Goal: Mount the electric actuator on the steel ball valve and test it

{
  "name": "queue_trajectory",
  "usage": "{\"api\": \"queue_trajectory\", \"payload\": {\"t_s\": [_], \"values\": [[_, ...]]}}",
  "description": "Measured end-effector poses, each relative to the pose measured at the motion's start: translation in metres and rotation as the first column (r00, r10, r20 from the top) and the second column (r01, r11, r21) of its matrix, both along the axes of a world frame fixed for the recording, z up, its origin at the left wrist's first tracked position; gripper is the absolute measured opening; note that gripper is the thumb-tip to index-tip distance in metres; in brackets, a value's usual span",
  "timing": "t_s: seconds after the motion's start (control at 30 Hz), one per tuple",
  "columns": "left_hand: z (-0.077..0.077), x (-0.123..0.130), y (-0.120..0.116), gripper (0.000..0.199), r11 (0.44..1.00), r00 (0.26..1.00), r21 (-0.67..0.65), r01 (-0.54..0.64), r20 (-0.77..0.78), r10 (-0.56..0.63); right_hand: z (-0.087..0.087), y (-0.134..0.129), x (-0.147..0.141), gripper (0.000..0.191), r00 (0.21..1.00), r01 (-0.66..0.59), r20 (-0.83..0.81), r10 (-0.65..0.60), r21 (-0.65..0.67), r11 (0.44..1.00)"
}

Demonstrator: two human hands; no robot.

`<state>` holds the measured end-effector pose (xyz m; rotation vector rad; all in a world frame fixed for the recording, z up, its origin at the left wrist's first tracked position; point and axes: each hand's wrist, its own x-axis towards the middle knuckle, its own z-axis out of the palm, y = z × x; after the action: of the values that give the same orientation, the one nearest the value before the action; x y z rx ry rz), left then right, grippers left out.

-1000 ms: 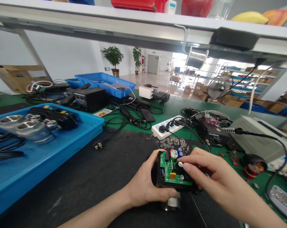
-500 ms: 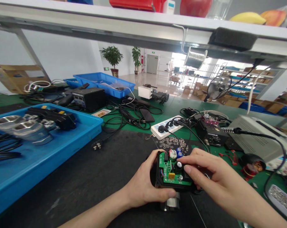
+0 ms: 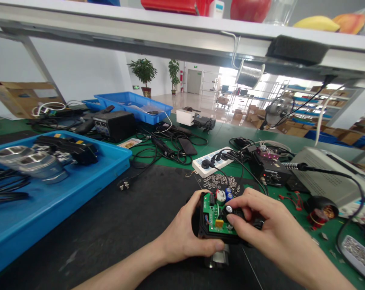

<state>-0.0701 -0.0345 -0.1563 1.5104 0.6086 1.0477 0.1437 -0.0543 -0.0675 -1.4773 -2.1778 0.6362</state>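
Observation:
My left hand [image 3: 188, 229] wraps round the left side of a black housing [image 3: 204, 233], thumb along its front edge. Inside the housing lies a green circuit board [image 3: 212, 219], facing up, with a yellow block component [image 3: 219, 223] and two blue capacitors [image 3: 229, 194]. A metal fitting [image 3: 217, 257] shows under the housing. Over the right part of the board, my right hand [image 3: 255, 219] has thumb and forefinger closed on either side of a black, silver-topped capacitor [image 3: 229, 209]. The fingers cover the board's right side.
At left, a blue tray [image 3: 110, 165] bears metal fittings and black housings. Many small metal nuts or rings [image 3: 220, 182] lie scattered behind the housing, near a white power strip [image 3: 206, 171]. A soldering station [image 3: 271, 175] and bench instrument [image 3: 330, 173] stand at right, with cables around.
My right thumb and forefinger have shifted slightly left and closed round the silver-topped capacitor. My left hand keeps its hold on the housing, almost unmoved.

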Motion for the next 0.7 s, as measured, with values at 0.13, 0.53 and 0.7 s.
{"api": "queue_trajectory", "payload": {"t_s": [0.13, 0.53, 0.7], "values": [[0.0002, -0.0003, -0.0001, 0.075, 1.000, 1.000, 0.007, -0.006, -0.007, 0.006, 0.0006, -0.0024, -0.0001, 0.015, 1.000, 0.007, -0.005, -0.008, -0.013, 1.000], [-0.0011, 0.0000, -0.0003, 0.074, 1.000, 1.000, -0.014, 0.003, 0.005, -0.003, 0.0004, -0.0013, -0.0003, 0.014, 1.000, -0.004, -0.008, 0.004, 0.009, 1.000], [-0.0005, -0.0002, -0.0008, 0.074, 1.000, 1.000, -0.008, 0.000, 0.003, 0.000, -0.0011, -0.0013, -0.0006, 0.013, 1.000, 0.001, -0.008, -0.001, 0.009, 1.000]]}}
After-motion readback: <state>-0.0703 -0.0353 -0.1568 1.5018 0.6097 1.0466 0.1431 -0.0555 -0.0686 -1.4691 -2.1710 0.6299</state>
